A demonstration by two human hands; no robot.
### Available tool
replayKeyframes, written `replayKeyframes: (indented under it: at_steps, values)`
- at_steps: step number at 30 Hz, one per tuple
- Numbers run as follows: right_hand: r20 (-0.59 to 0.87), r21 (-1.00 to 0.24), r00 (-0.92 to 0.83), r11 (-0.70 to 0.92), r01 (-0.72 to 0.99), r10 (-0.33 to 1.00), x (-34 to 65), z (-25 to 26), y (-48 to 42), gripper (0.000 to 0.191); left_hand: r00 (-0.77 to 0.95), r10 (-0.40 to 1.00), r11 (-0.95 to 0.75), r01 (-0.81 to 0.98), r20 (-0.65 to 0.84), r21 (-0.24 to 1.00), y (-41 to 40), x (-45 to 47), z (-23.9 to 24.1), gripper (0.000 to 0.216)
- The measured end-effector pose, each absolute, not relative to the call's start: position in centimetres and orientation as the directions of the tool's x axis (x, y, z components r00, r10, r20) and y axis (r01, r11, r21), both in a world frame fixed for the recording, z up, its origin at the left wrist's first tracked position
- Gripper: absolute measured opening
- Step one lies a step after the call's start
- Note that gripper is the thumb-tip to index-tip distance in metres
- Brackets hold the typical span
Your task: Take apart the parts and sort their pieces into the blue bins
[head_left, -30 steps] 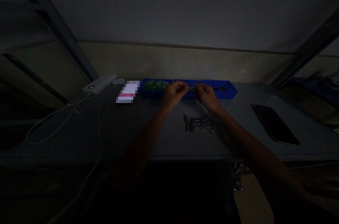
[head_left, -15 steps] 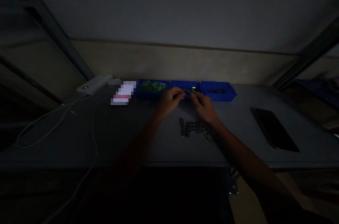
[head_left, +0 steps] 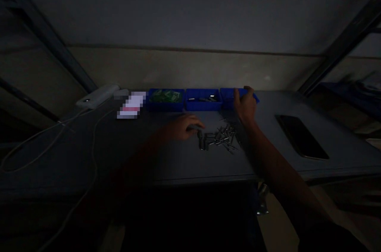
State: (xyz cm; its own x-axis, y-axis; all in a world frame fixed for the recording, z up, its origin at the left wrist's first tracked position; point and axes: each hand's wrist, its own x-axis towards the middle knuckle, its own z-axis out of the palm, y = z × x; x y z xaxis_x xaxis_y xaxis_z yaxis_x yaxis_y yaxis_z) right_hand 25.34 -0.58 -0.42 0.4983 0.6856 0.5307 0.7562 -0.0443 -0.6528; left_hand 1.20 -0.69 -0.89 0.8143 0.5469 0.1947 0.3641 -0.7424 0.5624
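My left hand (head_left: 185, 126) hovers low over the table just left of a pile of small metal parts (head_left: 222, 137), its fingers stretched out and thumb apart, with nothing seen in it. Slim, shiny pieces make up the pile; the dim light hides their exact kind. At the right blue bin (head_left: 228, 103), my right hand (head_left: 246, 106) is raised over the near side with thumb and fingers apart, and I see nothing between them. That hand covers much of the bin. A few metal pieces lie in the middle blue bin (head_left: 204, 106).
Green-looking packets (head_left: 165, 96) fill the left blue bin (head_left: 166, 107). Beside it lies a pixelated bright phone-like shape (head_left: 131, 105). A white power strip (head_left: 98, 96) with trailing cables (head_left: 93, 145) is at the left, a dark phone (head_left: 302, 137) at the right.
My hands, earlier together at the middle bin around a thin metal piece, have parted. The left came down toward the pile; the right went to the right bin. The piece no longer shows in them.
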Motion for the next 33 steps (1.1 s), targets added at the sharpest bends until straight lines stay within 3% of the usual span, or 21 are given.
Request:
replayKeyframes:
  at_steps: [3, 7, 9, 14, 17, 21, 25, 29, 33]
  values:
    - [0.490, -0.625, 0.352, 0.040, 0.780, 0.798, 23.3, -0.4, -1.5, 0.050, 0.844, 0.501, -0.816, 0.387, 0.191, 0.430, -1.2, 0.1, -0.9, 0.020]
    - [0.428, -0.499, -0.074, 0.304, 0.812, 0.901, 19.5, -0.3, -3.0, 0.037, 0.813, 0.527, -0.829, 0.428, 0.246, 0.360, -1.0, -0.2, -1.5, 0.012]
    - [0.392, -0.430, -0.187, 0.359, 0.828, 0.901, 18.3, -0.2, -3.5, 0.036, 0.759, 0.572, -0.810, 0.463, 0.311, 0.360, -0.6, -0.1, -2.0, 0.012]
    - [0.261, -0.302, -0.244, 0.319, 0.898, 0.934, 16.9, 0.0, -3.4, 0.035, 0.467, 0.729, -0.683, 0.546, 0.501, 0.485, 0.7, 0.1, -2.5, 0.012]
    - [0.257, -0.392, -0.238, 0.326, 0.860, 0.937, 16.4, -0.1, -2.9, 0.035, 0.373, 0.761, -0.641, 0.558, 0.530, 0.528, 0.7, 0.1, -2.3, 0.009]
    - [0.251, -0.571, -0.189, 0.303, 0.763, 0.949, 16.3, -0.5, -3.3, 0.034, 0.396, 0.760, -0.648, 0.517, 0.515, 0.560, -0.7, 0.3, -2.1, 0.006]
    - [0.222, -0.671, -0.229, 0.319, 0.670, 0.948, 16.5, -0.8, -4.5, 0.025, 0.389, 0.830, -0.555, 0.495, 0.400, 0.669, -2.1, 0.3, -1.9, 0.010]
    - [0.223, -0.703, -0.303, 0.368, 0.608, 0.927, 16.6, -0.9, -5.0, 0.013, 0.400, 0.899, -0.367, 0.466, 0.178, 0.805, -2.2, 0.2, -1.6, 0.020]
    - [0.278, -0.658, -0.355, 0.446, 0.607, 0.893, 16.5, -1.0, -5.3, 0.013, 0.430, 0.899, -0.310, 0.495, 0.081, 0.812, -2.3, 0.0, -1.5, 0.026]
